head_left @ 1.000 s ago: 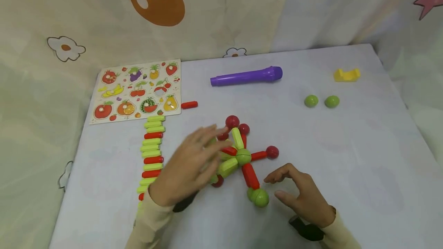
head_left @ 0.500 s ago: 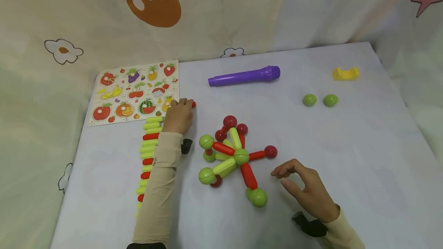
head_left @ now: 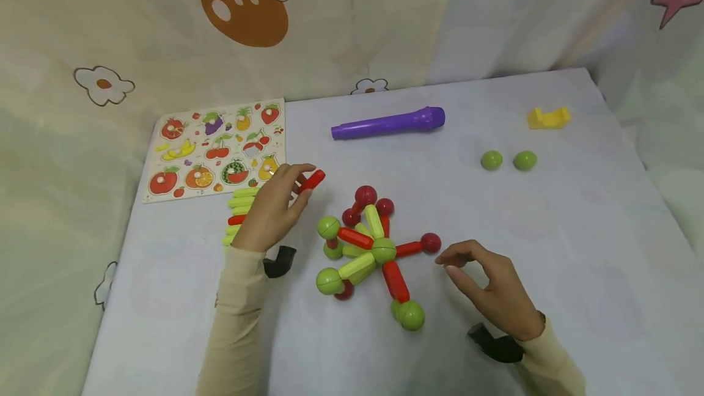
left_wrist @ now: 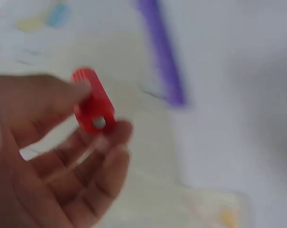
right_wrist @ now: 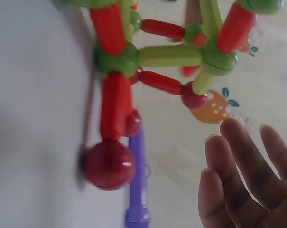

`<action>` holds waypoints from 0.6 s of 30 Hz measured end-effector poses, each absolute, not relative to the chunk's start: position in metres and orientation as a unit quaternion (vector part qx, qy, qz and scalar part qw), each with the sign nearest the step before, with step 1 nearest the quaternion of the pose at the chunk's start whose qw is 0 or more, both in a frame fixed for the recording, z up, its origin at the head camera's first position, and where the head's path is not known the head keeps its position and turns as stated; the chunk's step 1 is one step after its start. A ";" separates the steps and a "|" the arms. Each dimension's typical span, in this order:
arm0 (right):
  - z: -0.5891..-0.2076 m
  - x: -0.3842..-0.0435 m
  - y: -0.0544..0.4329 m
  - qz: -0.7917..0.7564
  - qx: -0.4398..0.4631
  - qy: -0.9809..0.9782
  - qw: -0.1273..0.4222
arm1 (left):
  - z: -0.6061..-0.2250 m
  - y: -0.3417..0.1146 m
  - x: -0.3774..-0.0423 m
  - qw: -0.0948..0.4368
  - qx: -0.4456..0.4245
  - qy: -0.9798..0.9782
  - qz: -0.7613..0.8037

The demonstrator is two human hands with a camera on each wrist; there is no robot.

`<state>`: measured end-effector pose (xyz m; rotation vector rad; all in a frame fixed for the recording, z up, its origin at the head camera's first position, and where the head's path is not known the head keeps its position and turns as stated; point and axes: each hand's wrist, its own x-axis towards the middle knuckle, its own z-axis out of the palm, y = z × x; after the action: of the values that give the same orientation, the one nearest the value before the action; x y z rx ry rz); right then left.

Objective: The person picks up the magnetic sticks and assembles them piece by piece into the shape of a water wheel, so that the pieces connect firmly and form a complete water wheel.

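1. The red rod [head_left: 313,181] is pinched in the left hand [head_left: 272,206], above the table [head_left: 583,219], between the board [head_left: 214,153] and the model [head_left: 384,250]. It is clamped between thumb and fingers, seemingly so that both ends are left free; a pale round spot is shown at one end.
2. The model is stood near the middle, between the hands, probably so that it can be reached from either side.
3. Nothing is held by the right hand [head_left: 492,289]. Its thumb and fingers are set apart, loosely bent, just beside a red ball [head_left: 431,242], a pose by which the model could be readily steadied.
4. Spare rods [head_left: 240,203] are lined up below the board, apparently for easy picking; some are hidden by the left sleeve [head_left: 236,316].
5. Two green balls [head_left: 508,161] and the mic [head_left: 388,123] are set well apart from the model, perhaps to leave working room.
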<state>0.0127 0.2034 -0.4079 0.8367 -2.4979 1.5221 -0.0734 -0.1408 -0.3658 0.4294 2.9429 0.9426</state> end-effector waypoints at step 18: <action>-0.384 -0.027 0.164 0.596 0.297 -0.745 0.046 | -0.307 -0.078 -0.046 0.041 0.374 0.865 0.331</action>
<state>-0.0269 0.1641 -0.3844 0.9063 -2.2735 1.8185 -0.0463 -0.0779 -0.3069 1.1439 2.6495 1.0144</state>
